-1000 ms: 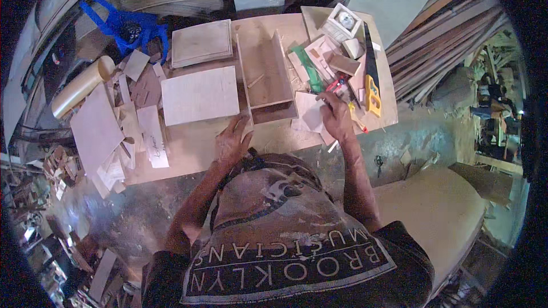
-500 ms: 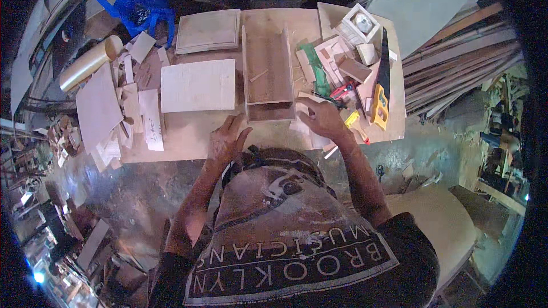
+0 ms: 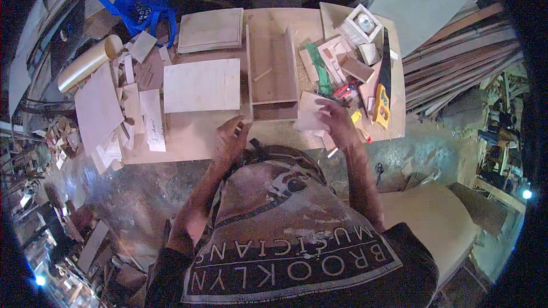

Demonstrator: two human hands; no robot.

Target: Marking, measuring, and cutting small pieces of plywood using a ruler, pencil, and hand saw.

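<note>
A long open wooden box (image 3: 273,74) with low side walls lies in the middle of the table, a small wood stick (image 3: 263,75) inside it. My left hand (image 3: 231,138) is beside the box's near left corner, fingers loosely bent and thumb apart; I see nothing held. To the right of the box, my right hand (image 3: 341,124) hovers over a pale flat wood piece (image 3: 309,113), its fingers spread and slightly blurred. Just beyond its fingertips lies a red-handled tool (image 3: 346,90). A pale rectangular board (image 3: 202,85) rests left of the box.
Another board (image 3: 209,30) lies farther back. Wood offcuts (image 3: 132,108) and a gold roll (image 3: 91,64) crowd the left. At right are a yellow-handled saw (image 3: 381,105), a yellow tool (image 3: 358,121), a green strip (image 3: 319,71) and a white square frame (image 3: 361,24). A blue bag (image 3: 138,11) hangs behind.
My right hand has moved right, away from the box's near right corner, uncovering the pale wood piece. My left hand has shifted slightly right and its fingers have bent more.
</note>
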